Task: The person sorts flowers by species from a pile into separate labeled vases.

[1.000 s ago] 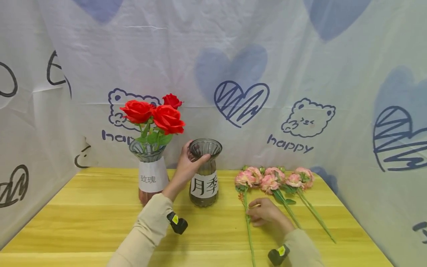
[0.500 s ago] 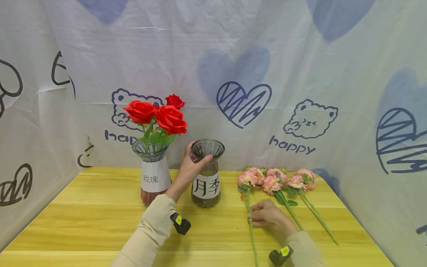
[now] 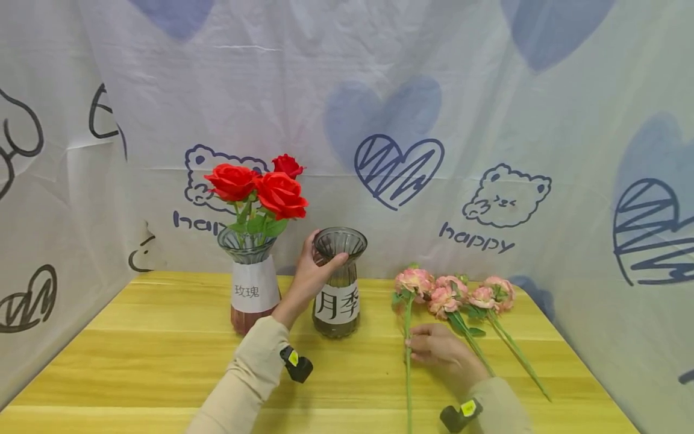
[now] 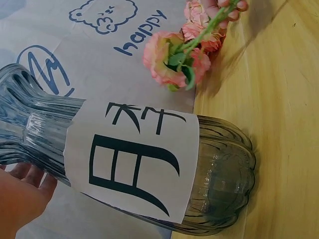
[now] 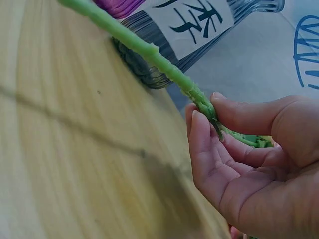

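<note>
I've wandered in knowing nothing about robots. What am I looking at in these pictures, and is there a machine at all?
No robot arm here: just a person's left hand and right hand. The wide picture comes from a camera on the person's head, looking forward and down. The two tilted close-ups come from small wrist cameras, one per hand.

On the wooden table stand two glass vases. The rose vase holds red roses; the other, the labelled vase, is gripped near its rim by the left hand. Two pink flowers lie to the right. The right hand pinches the stem of another, the held flower, which looks lifted off the table.
</note>
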{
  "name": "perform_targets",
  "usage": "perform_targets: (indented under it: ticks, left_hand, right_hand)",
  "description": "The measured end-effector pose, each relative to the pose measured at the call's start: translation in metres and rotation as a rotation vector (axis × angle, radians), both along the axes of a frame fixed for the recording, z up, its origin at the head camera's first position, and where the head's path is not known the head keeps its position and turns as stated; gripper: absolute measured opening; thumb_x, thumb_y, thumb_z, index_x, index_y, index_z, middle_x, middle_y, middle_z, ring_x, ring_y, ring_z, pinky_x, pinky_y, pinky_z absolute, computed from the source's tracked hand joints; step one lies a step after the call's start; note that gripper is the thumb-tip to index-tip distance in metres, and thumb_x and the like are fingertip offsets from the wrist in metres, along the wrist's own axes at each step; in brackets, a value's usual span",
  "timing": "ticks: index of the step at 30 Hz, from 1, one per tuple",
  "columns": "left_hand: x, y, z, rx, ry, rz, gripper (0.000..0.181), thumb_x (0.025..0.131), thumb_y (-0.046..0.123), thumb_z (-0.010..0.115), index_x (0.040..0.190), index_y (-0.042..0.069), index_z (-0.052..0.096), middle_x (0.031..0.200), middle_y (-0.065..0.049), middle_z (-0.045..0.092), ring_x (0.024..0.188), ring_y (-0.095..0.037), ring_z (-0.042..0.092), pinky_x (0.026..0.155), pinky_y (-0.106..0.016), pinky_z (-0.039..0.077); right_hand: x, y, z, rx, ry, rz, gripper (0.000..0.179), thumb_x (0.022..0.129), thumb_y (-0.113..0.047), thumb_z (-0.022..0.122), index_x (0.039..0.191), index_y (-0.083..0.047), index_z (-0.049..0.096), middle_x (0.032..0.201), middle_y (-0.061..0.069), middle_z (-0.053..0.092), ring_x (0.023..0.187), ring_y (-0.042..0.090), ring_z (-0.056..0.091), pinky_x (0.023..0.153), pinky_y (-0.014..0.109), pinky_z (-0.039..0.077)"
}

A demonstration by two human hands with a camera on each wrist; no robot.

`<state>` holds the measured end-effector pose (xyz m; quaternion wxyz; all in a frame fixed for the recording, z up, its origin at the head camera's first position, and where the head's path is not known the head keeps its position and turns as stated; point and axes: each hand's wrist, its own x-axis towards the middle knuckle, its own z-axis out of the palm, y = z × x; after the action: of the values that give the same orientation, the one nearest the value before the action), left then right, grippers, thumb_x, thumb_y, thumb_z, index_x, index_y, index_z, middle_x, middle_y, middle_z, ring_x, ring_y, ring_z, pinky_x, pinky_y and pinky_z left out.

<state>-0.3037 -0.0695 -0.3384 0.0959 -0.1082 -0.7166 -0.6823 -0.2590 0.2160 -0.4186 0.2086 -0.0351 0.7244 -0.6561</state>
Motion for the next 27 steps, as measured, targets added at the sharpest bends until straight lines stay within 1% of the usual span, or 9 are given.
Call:
perform_targets:
  ticks: [3, 6, 7, 10, 14, 16, 19, 24, 27]
  left_hand:
    - [0.000, -0.001, 0.001, 0.002, -0.008, -0.007, 0.087, 0.089, 0.019, 0.069, 0.155, 0.011, 0.013, 0.147, -0.024, 0.035, 0.131, -0.038, 0.039, 0.103, -0.050, 0.037]
    - [0.013, 0.000, 0.013, -0.008, -0.008, -0.011, 0.084, 0.089, 0.015, 0.067, 0.154, 0.006, 0.013, 0.147, -0.027, 0.034, 0.130, -0.040, 0.039, 0.103, -0.050, 0.038]
    - [0.017, 0.001, 0.017, -0.008, -0.005, -0.012, 0.083, 0.089, 0.014, 0.067, 0.153, 0.004, 0.014, 0.146, -0.028, 0.035, 0.130, -0.040, 0.039, 0.102, -0.050, 0.038]
    - [0.017, 0.001, 0.016, -0.004, -0.001, -0.012, 0.083, 0.089, 0.014, 0.066, 0.153, 0.004, 0.014, 0.146, -0.027, 0.034, 0.130, -0.040, 0.039, 0.102, -0.050, 0.038]
    - [0.000, 0.000, 0.000, 0.008, 0.009, -0.005, 0.086, 0.089, 0.019, 0.069, 0.154, 0.011, 0.014, 0.147, -0.023, 0.035, 0.131, -0.038, 0.040, 0.103, -0.050, 0.038]
    - [0.000, 0.000, -0.001, 0.007, 0.019, 0.000, 0.085, 0.088, 0.021, 0.069, 0.154, 0.012, 0.016, 0.147, -0.022, 0.036, 0.130, -0.037, 0.040, 0.103, -0.050, 0.038]
    - [0.000, 0.001, -0.001, 0.007, 0.027, 0.004, 0.084, 0.088, 0.021, 0.069, 0.153, 0.012, 0.017, 0.146, -0.022, 0.038, 0.129, -0.036, 0.042, 0.102, -0.050, 0.038]
    - [0.000, 0.002, -0.001, 0.018, 0.030, 0.006, 0.083, 0.087, 0.018, 0.069, 0.153, 0.011, 0.019, 0.145, -0.022, 0.040, 0.129, -0.035, 0.043, 0.102, -0.048, 0.038]
    - [0.000, 0.002, -0.001, 0.022, 0.033, 0.007, 0.083, 0.087, 0.017, 0.069, 0.153, 0.010, 0.018, 0.144, -0.024, 0.040, 0.129, -0.036, 0.043, 0.102, -0.048, 0.038]
  right_hand:
    - [-0.001, -0.001, 0.004, 0.005, 0.031, -0.016, 0.043, 0.094, 0.003, 0.056, 0.126, 0.020, 0.034, 0.101, 0.015, 0.053, 0.077, 0.014, 0.059, 0.072, 0.026, 0.055]
    - [-0.002, -0.003, 0.008, 0.006, 0.063, -0.036, 0.043, 0.094, 0.004, 0.056, 0.127, 0.020, 0.034, 0.102, 0.014, 0.054, 0.080, 0.014, 0.060, 0.074, 0.026, 0.055]
    - [-0.001, -0.003, 0.010, 0.015, 0.076, -0.048, 0.043, 0.094, 0.003, 0.056, 0.127, 0.020, 0.034, 0.105, 0.017, 0.054, 0.082, 0.015, 0.060, 0.075, 0.027, 0.055]
    - [-0.001, -0.005, 0.017, 0.017, 0.117, -0.082, 0.046, 0.094, 0.003, 0.056, 0.130, 0.020, 0.033, 0.115, 0.024, 0.051, 0.089, 0.017, 0.060, 0.079, 0.031, 0.054]
    - [-0.003, -0.006, 0.024, 0.016, 0.168, -0.137, 0.051, 0.095, 0.002, 0.055, 0.135, 0.021, 0.030, 0.127, 0.031, 0.041, 0.100, 0.023, 0.058, 0.086, 0.037, 0.052]
    - [-0.005, -0.005, 0.026, 0.015, 0.191, -0.152, 0.054, 0.095, 0.000, 0.055, 0.137, 0.021, 0.027, 0.131, 0.033, 0.037, 0.104, 0.026, 0.056, 0.090, 0.041, 0.050]
    - [-0.006, -0.003, 0.029, -0.005, 0.204, -0.179, 0.057, 0.096, -0.001, 0.055, 0.138, 0.021, 0.024, 0.129, 0.030, 0.037, 0.104, 0.024, 0.055, 0.092, 0.042, 0.049]
    - [-0.008, 0.000, 0.035, -0.042, 0.200, -0.256, 0.048, 0.095, -0.003, 0.058, 0.132, 0.017, 0.035, 0.111, 0.014, 0.051, 0.091, 0.012, 0.059, 0.089, 0.035, 0.051]
    - [-0.009, 0.002, 0.038, -0.051, 0.208, -0.283, 0.043, 0.095, -0.004, 0.058, 0.129, 0.015, 0.041, 0.104, 0.007, 0.060, 0.089, 0.009, 0.062, 0.088, 0.032, 0.051]
